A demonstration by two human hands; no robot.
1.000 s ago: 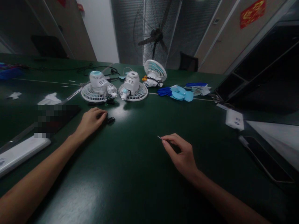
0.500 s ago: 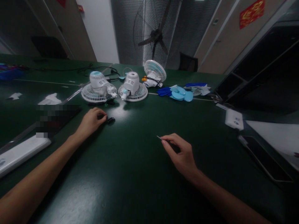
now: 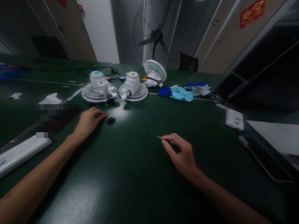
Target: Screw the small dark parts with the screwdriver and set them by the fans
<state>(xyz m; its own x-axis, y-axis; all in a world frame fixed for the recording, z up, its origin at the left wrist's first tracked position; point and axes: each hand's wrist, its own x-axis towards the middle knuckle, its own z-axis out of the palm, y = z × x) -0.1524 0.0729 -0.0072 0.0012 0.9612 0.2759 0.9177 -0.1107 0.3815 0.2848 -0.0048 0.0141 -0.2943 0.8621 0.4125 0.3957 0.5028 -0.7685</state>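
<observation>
Just left of a small black piece, my left hand rests on the dark green table. Its fingers are loosely stretched out towards the piece, a narrow gap apart from it, and hold nothing. The kind of the black piece is too small and dark to make out. Over the table to the right, my right hand pinches a thin metal rod between thumb and forefinger. The rod's tip points up and left; its other end is hidden in the fingers.
Two white fan heads lie grille down; another fan leans behind. Light blue fan blades lie beside blue gloves. A phone and a white box are right, a long white case left.
My left hand has let go of the small black piece and drawn back slightly left. The piece stays on the table. My right hand and the rod have hardly moved.
</observation>
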